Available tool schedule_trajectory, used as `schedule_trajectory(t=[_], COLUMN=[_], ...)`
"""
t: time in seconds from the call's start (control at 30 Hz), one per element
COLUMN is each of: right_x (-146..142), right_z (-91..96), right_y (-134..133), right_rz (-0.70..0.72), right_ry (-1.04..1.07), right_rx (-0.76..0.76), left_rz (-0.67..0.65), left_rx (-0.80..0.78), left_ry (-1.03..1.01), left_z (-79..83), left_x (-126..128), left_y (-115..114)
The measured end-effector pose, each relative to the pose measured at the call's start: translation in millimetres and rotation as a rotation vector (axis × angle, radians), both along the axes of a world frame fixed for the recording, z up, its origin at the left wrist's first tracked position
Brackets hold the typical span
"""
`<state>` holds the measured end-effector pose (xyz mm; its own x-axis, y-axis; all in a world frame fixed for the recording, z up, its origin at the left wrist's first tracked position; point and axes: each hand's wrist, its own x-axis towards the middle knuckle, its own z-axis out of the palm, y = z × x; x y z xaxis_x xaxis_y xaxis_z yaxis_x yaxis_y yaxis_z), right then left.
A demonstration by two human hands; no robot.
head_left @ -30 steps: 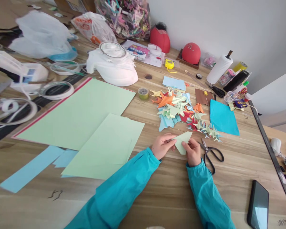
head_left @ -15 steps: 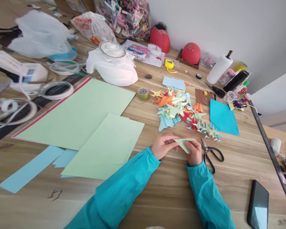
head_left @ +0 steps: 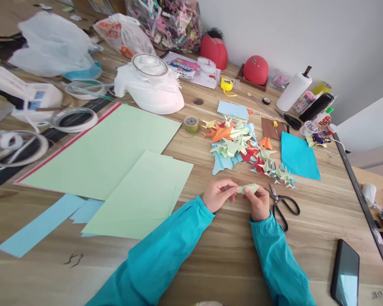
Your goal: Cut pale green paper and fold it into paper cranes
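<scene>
A small folded piece of pale green paper [head_left: 249, 188] is pinched between both hands, a little above the wooden table. My left hand [head_left: 221, 194] grips its left end between thumb and fingers. At its right side my right hand [head_left: 258, 202] presses it with the thumb on top; the fingers behind are partly hidden. Just beyond the hands lies a heap of folded paper cranes [head_left: 231, 144] in green, orange, red and blue. Black-handled scissors [head_left: 284, 204] rest right beside my right hand.
Large pale green sheets [head_left: 140, 195] and blue paper strips [head_left: 41, 225] lie at the left. A phone [head_left: 345, 272] is near the right edge. Behind the heap are a blue paper stack [head_left: 232, 110], a thread spool [head_left: 191, 124] and a turquoise sheet [head_left: 300, 156].
The green paper's lower flap, which hung down between the hands, is now folded up, so the piece looks narrower. My right thumb has moved left onto it.
</scene>
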<state>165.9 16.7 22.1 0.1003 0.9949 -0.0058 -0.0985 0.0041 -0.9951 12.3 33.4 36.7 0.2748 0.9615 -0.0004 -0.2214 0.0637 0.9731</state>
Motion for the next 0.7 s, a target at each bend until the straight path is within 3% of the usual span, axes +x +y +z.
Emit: schedule_trajectory(t=[0.4, 0.7], right_x=[4, -1], right_z=[-4.5, 11.9], right_y=[1, -1], right_rz=[0.007, 0.05], right_ry=[-0.046, -0.118], right_rx=[0.004, -0.001], left_rz=[0.051, 0.034], left_rx=[0.112, 0.161], left_ry=[0.057, 0.135], left_z=[-4.3, 1.8], left_x=[3, -1], left_y=[-2, -4])
